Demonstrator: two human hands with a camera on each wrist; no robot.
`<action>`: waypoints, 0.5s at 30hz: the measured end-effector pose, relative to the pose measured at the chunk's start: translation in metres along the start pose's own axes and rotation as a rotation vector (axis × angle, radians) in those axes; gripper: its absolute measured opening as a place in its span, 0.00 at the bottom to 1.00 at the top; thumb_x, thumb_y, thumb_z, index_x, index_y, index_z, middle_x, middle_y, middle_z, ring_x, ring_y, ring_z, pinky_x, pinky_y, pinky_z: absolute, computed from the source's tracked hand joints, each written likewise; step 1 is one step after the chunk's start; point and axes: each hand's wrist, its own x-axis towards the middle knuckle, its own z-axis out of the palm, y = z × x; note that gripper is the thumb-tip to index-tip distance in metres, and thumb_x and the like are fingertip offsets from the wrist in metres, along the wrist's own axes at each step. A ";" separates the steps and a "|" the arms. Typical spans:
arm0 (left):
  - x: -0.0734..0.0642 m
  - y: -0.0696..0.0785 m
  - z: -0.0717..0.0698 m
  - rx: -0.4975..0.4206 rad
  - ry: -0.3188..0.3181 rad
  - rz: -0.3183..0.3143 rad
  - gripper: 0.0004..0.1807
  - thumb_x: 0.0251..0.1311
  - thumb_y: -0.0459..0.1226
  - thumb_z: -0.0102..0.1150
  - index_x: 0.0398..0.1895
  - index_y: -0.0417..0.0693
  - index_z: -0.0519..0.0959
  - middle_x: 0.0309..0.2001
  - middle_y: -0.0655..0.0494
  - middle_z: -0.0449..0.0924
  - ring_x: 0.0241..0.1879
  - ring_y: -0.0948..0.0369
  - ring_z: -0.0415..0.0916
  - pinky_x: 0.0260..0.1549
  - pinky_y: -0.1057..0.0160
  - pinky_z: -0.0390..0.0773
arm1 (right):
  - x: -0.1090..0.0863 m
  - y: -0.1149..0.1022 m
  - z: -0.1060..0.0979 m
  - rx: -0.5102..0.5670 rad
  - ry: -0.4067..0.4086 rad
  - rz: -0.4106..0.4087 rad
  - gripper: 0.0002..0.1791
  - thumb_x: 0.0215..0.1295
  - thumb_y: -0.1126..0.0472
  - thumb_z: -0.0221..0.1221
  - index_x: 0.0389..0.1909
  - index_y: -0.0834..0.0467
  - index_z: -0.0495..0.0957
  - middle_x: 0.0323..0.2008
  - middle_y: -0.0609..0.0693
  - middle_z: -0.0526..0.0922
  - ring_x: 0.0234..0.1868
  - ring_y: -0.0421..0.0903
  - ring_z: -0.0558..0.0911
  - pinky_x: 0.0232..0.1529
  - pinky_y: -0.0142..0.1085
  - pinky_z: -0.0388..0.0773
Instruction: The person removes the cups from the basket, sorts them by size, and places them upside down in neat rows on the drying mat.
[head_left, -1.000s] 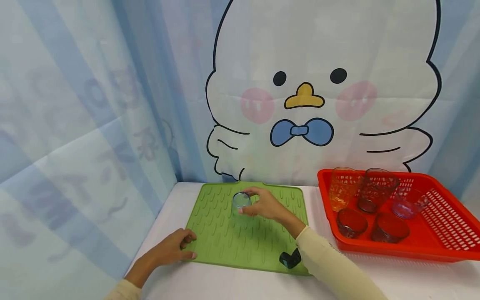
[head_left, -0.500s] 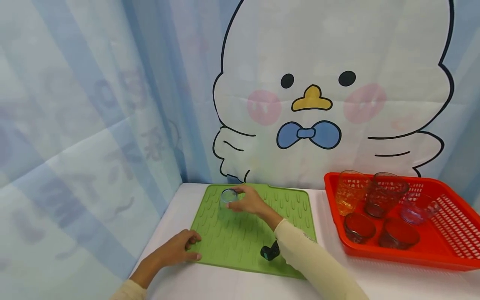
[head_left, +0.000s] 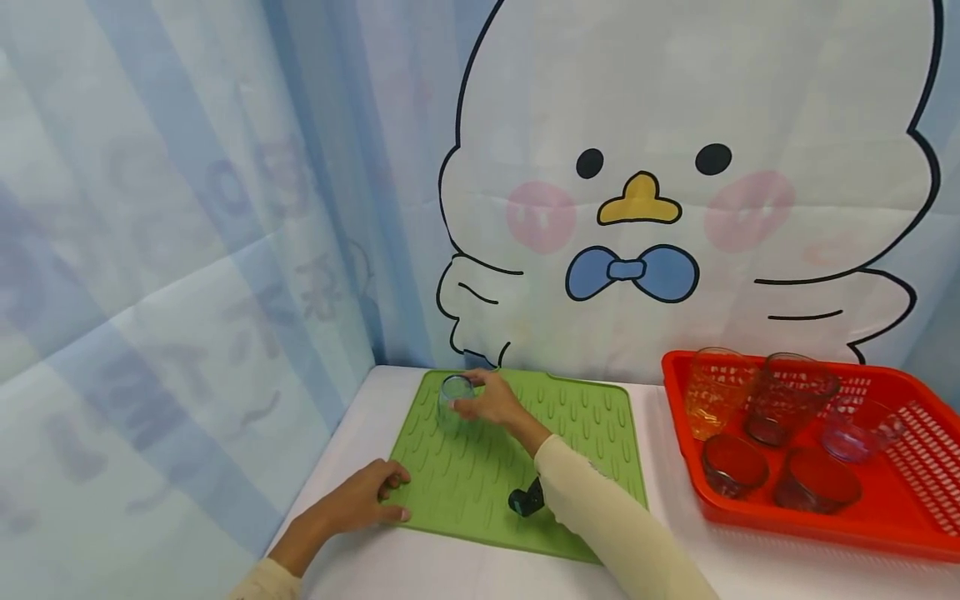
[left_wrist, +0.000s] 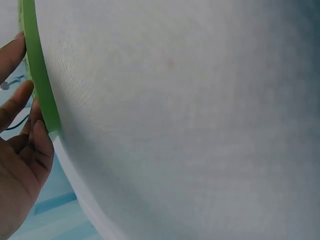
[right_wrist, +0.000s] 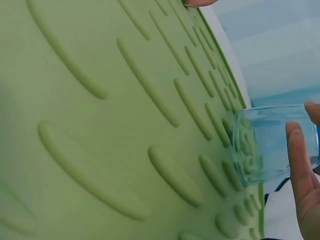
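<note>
A light blue clear glass [head_left: 452, 412] is near the far left corner of the green ribbed mat [head_left: 472, 492]. My right hand [head_left: 493, 402] grips it from the right, thumb and fingers around its side. In the right wrist view the glass [right_wrist: 265, 145] has its rim end against or very near the mat [right_wrist: 95, 125], with the fingers [right_wrist: 298, 155] along its wall. At the mat's near left corner my left hand [head_left: 366, 498] rests with loosely bent fingers. The left wrist view shows its fingertips touching the mat's edge [left_wrist: 42, 80].
A red perforated basket [head_left: 817, 533] stands to the right of the mat. Inside are several glasses, among them an orange tall glass [head_left: 716, 400] and a purple glass [head_left: 851, 433]. A printed curtain [head_left: 600, 333] closes off the back and left. A black wrist camera [head_left: 527, 498] sits by the right sleeve.
My right hand has carried the glass left across the mat to the far left corner, slowing in the last half second. The left hand stays at the mat's edge; the head view has shifted slightly.
</note>
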 end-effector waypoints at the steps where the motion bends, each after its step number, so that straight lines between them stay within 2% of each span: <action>1: 0.000 0.000 0.000 0.001 0.000 -0.002 0.27 0.54 0.42 0.75 0.53 0.40 0.76 0.45 0.51 0.74 0.43 0.59 0.72 0.43 0.61 0.77 | 0.000 0.001 0.001 0.006 0.002 0.003 0.36 0.58 0.59 0.72 0.67 0.61 0.71 0.63 0.65 0.71 0.36 0.48 0.87 0.40 0.41 0.86; 7: 0.002 0.001 0.000 0.008 -0.014 -0.012 0.27 0.55 0.42 0.74 0.53 0.40 0.75 0.45 0.51 0.74 0.43 0.58 0.72 0.44 0.59 0.77 | 0.002 0.006 0.004 0.035 -0.008 0.029 0.38 0.60 0.58 0.72 0.69 0.60 0.67 0.65 0.64 0.70 0.34 0.49 0.88 0.41 0.42 0.86; 15: 0.003 0.000 -0.001 -0.017 -0.028 -0.009 0.26 0.55 0.42 0.74 0.52 0.39 0.75 0.44 0.50 0.74 0.42 0.58 0.71 0.43 0.60 0.76 | 0.004 0.006 0.000 -0.093 -0.033 0.023 0.40 0.61 0.52 0.71 0.71 0.60 0.66 0.66 0.62 0.71 0.33 0.52 0.88 0.38 0.39 0.85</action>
